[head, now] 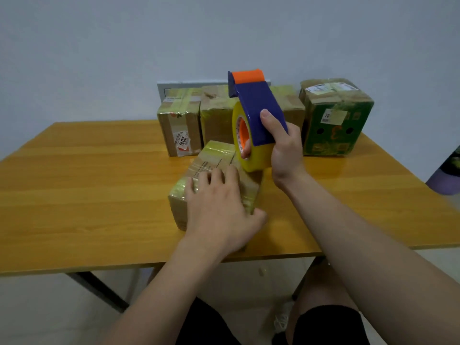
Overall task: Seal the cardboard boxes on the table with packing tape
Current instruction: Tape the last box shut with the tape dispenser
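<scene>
Boxes sit on the wooden table (74,183), and most already look glossy with tape. At the back left stands a brown box with a sticker (178,125), with a second brown box (216,115) touching its right side.

In front of these, near the table's middle, lies the small box (214,158) now being worked on. The left hand (219,202) lies spread over its top and presses it down, thumb against the near right corner. Just right of it, the right hand (283,148) grasps the blue tape dispenser (256,105), thumb on its back. The yellow tape roll (256,158) hangs close over the small box's far right edge.

Behind the dispenser a third brown box (291,105) is largely covered. A green box (338,120) ends the row on the right. A purple object (445,180) is cut off by the frame's edge.

Risks, as I judge them:
- The light box could slide or tip when the tape is pulled, if the pressing hand eases off.
- The strip could run crooked or wrinkle, since the dispenser is held tilted above the edge.
- Loose tape could fold onto itself.

Hard to tell:
- I cannot see whether a clear strand already joins roll and box.
- The hand hides much of the box's top, so any seam there is out of sight.
- The cutter's blade is not visible.
</scene>
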{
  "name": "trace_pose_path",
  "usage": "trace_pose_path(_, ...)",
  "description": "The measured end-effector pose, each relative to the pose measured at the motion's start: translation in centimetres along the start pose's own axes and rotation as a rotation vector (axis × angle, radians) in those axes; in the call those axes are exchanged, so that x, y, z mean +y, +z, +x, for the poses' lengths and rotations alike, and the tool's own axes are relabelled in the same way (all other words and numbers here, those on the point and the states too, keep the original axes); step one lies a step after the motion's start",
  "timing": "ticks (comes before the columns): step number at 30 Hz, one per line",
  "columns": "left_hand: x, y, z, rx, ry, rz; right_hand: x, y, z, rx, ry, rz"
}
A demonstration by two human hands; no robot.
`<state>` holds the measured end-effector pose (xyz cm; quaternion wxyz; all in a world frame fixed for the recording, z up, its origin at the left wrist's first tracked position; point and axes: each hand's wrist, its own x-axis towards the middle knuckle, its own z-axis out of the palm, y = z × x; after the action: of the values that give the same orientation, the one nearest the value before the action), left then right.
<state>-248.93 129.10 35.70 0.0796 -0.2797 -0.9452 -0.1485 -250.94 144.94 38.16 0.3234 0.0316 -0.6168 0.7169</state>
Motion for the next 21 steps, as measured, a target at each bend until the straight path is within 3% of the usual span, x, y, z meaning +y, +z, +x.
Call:
trace_pose_path(4, -3.2, -2.5, -0.2, -0.184, 0.083, -0.090, -1.1, -0.3, 0.4, 0.084, -0.063, -0.049)
trace_pose_path(11, -9.6, -5.3, 0.9, -0.401, 0.160, -0.384, -2.1, -1.1, 1.3, 0.144, 0.093, 0.046)
trace_pose_path(13, -10.8, -5.2, 1.4, -0.334, 0.125, -0.393, -1.9, -1.2, 1.5, 0.161, 0.154, 0.082)
trace_pose_path(18, -8.8, -3.6, 0.8, 0.163, -0.012, -0.155, -1.4, -0.8, 0.9, 0.149, 0.259, 0.176)
trace_pose_path(19, -7.9, -3.2, 0.3, 0.212, -0.044, -0.137, -1.3, -0.9, 0.7, 0.136, 0.267, 0.157)
trace_pose_path(21, -6.2, -2.6, -0.6, 0.142, -0.086, -0.070, -1.2, -0.9, 0.3, 0.110, 0.279, 0.105)
